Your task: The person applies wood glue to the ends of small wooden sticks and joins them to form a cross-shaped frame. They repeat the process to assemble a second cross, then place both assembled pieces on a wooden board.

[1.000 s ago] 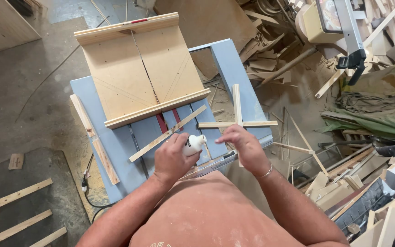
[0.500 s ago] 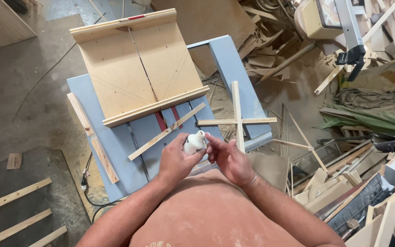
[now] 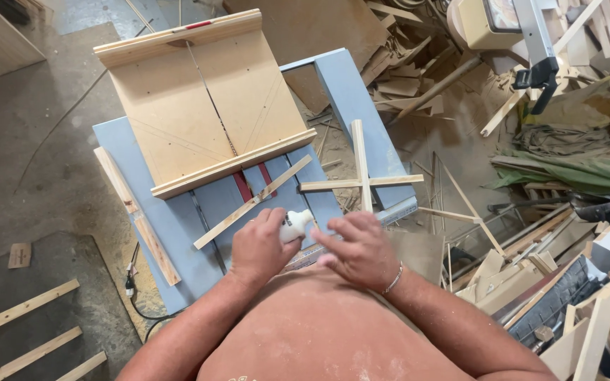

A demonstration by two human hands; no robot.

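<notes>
We see the left hand (image 3: 261, 247) curled around a small white glue bottle (image 3: 295, 226), fingers wrapped about its body so that only the nozzle end shows, pointing toward the right. The right hand (image 3: 361, 250) lies just beside the nozzle, fingers held loosely together and stretched toward the bottle, holding nothing (whether the fingertips touch the nozzle we cannot tell); a thin bracelet (image 3: 393, 279) circles its wrist. Both hands hover over the near edge of a blue-grey saw table (image 3: 171, 222). Directly beyond the left hand a thin wooden strip (image 3: 252, 202) lies diagonally on the table, crossing a red insert (image 3: 243, 187). Beyond the right hand two strips form a wooden cross (image 3: 360, 180), the upright piece laid over the horizontal one, resting partly on the table's right side. Farther out sits a plywood crosscut sled (image 3: 199, 99), with a raised fence along its near and far edges and a saw slot down the middle. A longer wooden batten (image 3: 135, 212) lies along the table's left margin. To the right, heaped offcuts (image 3: 573, 296) cover the floor; at lower left three loose slats (image 3: 22, 331) rest on the concrete.
</notes>
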